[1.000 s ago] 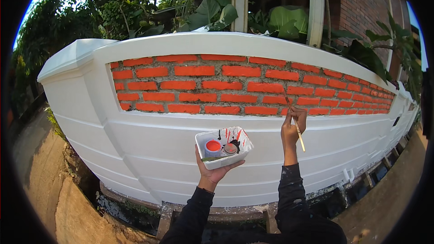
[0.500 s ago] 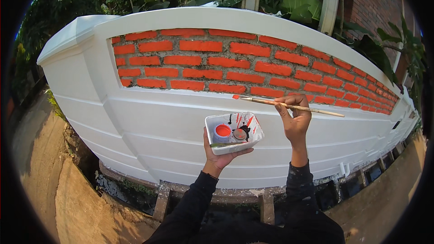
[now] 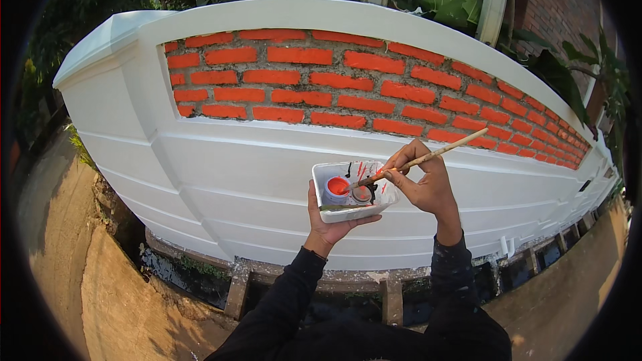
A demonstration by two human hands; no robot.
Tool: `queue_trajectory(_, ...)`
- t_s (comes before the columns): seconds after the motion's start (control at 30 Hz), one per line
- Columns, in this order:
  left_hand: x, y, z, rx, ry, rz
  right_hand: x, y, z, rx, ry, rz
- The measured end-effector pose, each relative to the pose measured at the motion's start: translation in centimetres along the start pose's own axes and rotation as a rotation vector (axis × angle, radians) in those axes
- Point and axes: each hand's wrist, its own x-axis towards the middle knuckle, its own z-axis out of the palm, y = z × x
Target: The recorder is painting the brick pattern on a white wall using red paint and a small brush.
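Note:
My left hand holds a white plastic tub from beneath, closed around its side and base. Inside sit a pot of orange-red paint, a smaller greyish round container, black and red smears, and a thin green strip along the near rim. My right hand pinches a long wooden paintbrush at an angle, its tip down in the orange-red pot and its bristles mostly hidden by paint.
A white wall curves across the view, with a panel of orange-red bricks in grey mortar. Leafy plants and posts rise behind it. A drain channel with concrete cross pieces runs along its foot, beside a dirt-coloured path.
The brush has gone from near the bricks, turned and lowered into the paint pot. The tub has risen and shifted right in the picture, and the wall sits higher in view.

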Motion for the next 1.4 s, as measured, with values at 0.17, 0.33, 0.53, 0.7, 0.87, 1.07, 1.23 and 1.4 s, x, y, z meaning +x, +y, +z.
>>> queue_trajectory(0.17, 0.0, 0.5, 0.1, -0.005, -0.034, -0.011, 0.3, 0.8, 0.0, -0.060, -0.064, -0.016)
queue_trajectory(0.33, 0.4, 1.2, 0.9, 0.036, -0.008, 0.053, -0.5, 3.2, 0.3, 0.291, 0.290, 0.149)
queue_trajectory(0.53, 1.6, 2.3, 0.7, -0.013, 0.043, 0.100, -2.0, 5.6, 1.6, 0.434, 0.482, 0.278)
queue_trajectory(0.7, 2.2, 2.4, 1.0, -0.013, 0.039, 0.119, -2.7, 6.0, 2.2, 0.442, 0.515, 0.311)
queue_trajectory(0.87, 2.6, 2.5, 0.7, -0.061, 0.013, 0.124, -3.3, 6.6, 3.3, 0.495, 0.620, 0.387)
queue_trajectory(1.07, 3.2, 2.8, 1.2, 0.013, 0.063, 0.156, -4.2, 7.6, 4.9, 0.904, 0.678, 0.697)
queue_trajectory(1.23, 4.1, 3.4, 1.4, -0.013, 0.045, 0.193, -4.7, 9.2, 6.6, 1.254, 0.662, 0.662)
queue_trajectory(1.4, 4.7, 4.5, 1.7, 0.033, 0.046, 0.263, -3.6, 8.9, 8.9, 1.347, 0.731, 0.511)
